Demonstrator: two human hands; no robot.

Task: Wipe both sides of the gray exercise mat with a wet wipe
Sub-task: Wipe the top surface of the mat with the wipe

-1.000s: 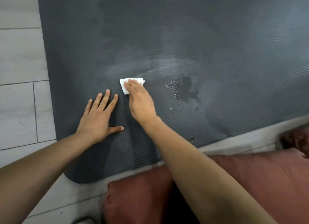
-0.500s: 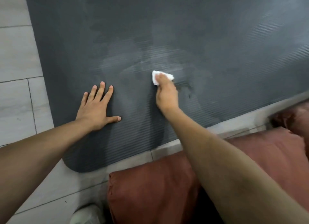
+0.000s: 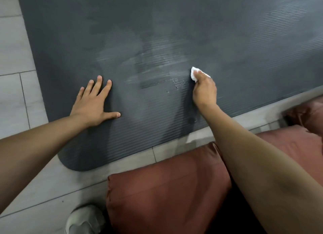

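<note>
Floor: pale grey tiles (image 3: 15, 58) run along the 9 o'clock edge and under the near side of the scene, with grout lines showing.
Mat: gray exercise mat (image 3: 174, 23) lies flat on the floor and fills the view from 9 through 12 to 3 o'clock; its ribbed face is up and one rounded corner sits at about 7 o'clock.
Left hand: left hand (image 3: 93, 104) lies flat on the mat at 9 o'clock of centre, fingers straight and spread, thumb out toward 3 o'clock, holding nothing; it appears to be steadying the mat.
Right hand: right hand (image 3: 204, 90) is at about 3 o'clock of centre, fingers curled over the wet wipe (image 3: 194, 73) and pressing it against the mat.
Wipe: bunched and white, only its far edge shows beyond the fingertips at the hand's 12 o'clock.
Wet traces: lighter streaks (image 3: 153, 64) and a few shining droplets (image 3: 178, 84) lie between the two hands.
Done so far: judging by the sheen, only a patch near this end of the upper face looks wiped.
Left to do: the far stretch toward 12 and 2 o'clock looks mostly dry and dull, and the underside has not been turned up, so most of the job seems to remain.
Foreground: rust-red cushions (image 3: 166, 190) sit at 5 o'clock, off the mat, and a pale shoe (image 3: 83, 221) shows at 7 o'clock.
</note>
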